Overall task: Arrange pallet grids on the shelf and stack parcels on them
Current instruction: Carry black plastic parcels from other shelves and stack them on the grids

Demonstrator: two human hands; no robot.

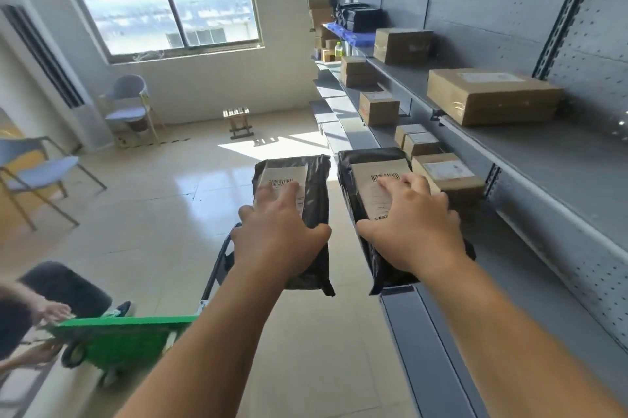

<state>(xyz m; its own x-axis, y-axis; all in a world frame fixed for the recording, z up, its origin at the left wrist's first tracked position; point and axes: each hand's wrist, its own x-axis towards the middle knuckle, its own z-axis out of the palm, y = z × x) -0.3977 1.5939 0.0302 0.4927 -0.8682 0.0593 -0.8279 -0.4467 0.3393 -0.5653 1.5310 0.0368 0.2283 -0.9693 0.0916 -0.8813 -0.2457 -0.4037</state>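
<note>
I hold two black plastic-wrapped parcels with white barcode labels. My left hand (277,234) grips the left parcel (317,190) from above, out over the floor beside the shelf. My right hand (413,227) grips the right parcel (367,159), whose far end sits over the front edge of the grey metal shelf (530,159). Cardboard boxes lie on the shelf boards: a flat one (492,96), a small one (379,108) and one just past my right hand (448,176). No pallet grid shows near my hands.
A green hand cart (119,336) stands at lower left, with another person's hand (54,310) on it. Blue crates (353,35) and black items sit at the shelf's far end. Chairs (40,173) line the left wall; a small wooden stool (239,122) stands under the window.
</note>
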